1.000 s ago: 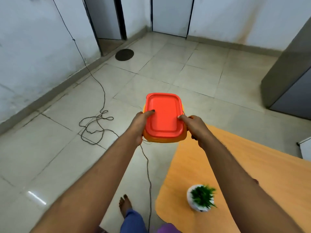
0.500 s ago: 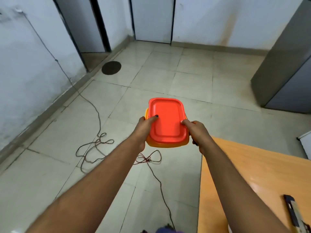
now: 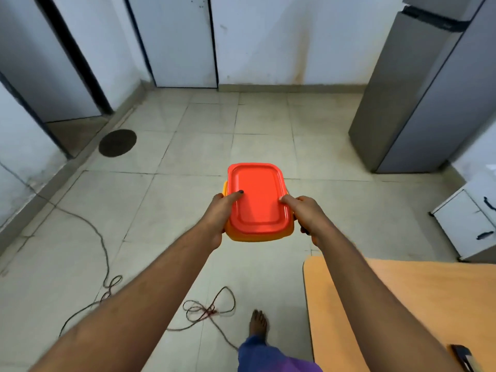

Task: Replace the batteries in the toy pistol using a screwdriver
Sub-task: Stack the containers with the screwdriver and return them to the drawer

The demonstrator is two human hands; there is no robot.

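An orange plastic box with a red lid [image 3: 258,200] is held out in front of me, above the tiled floor. My left hand [image 3: 218,216] grips its left side, thumb lying on the lid. My right hand [image 3: 306,214] grips its right side, thumb also on the lid. The lid is closed, so the box's contents are hidden. No toy pistol, batteries or screwdriver show in view.
A wooden table [image 3: 402,304] fills the lower right, with a dark flat object [image 3: 463,357] at its near edge. Cables [image 3: 206,312] trail over the floor beside my bare foot [image 3: 258,322]. A grey fridge [image 3: 429,84] and a white cabinet [image 3: 467,224] stand at the right.
My view has swung right and away from the table; the potted plant has left the frame. Both hands keep the same hold on the box.
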